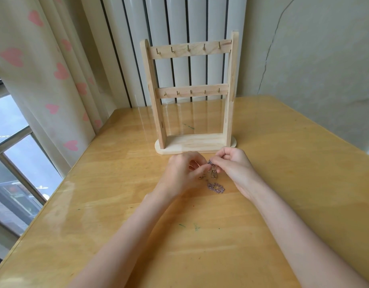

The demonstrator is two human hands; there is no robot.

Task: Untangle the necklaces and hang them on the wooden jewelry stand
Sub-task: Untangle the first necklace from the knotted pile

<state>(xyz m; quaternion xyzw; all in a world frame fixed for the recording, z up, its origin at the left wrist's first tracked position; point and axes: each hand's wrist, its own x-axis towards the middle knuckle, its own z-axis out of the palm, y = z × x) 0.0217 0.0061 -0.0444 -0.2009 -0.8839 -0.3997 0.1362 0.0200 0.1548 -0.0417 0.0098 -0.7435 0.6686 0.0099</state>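
Fingertips of the left hand (pixel 182 173) and right hand (pixel 233 166) pinch the tangled necklaces (pixel 213 179), whose lower loops rest on the table (pixel 200 235) just before the jewelry stand (pixel 191 142). Open tabletop spreads to both side edges.

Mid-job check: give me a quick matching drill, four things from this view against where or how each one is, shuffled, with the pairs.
Things:
1. tangled necklaces
2. wooden jewelry stand
3. hooks
4. curtain

States:
A. bare, nothing hung on them
B. pinched between left hand and right hand, one end trailing on the table
C. pink hearts, by the window
D. upright at the far side of the table

Pairs: 1-B, 2-D, 3-A, 4-C
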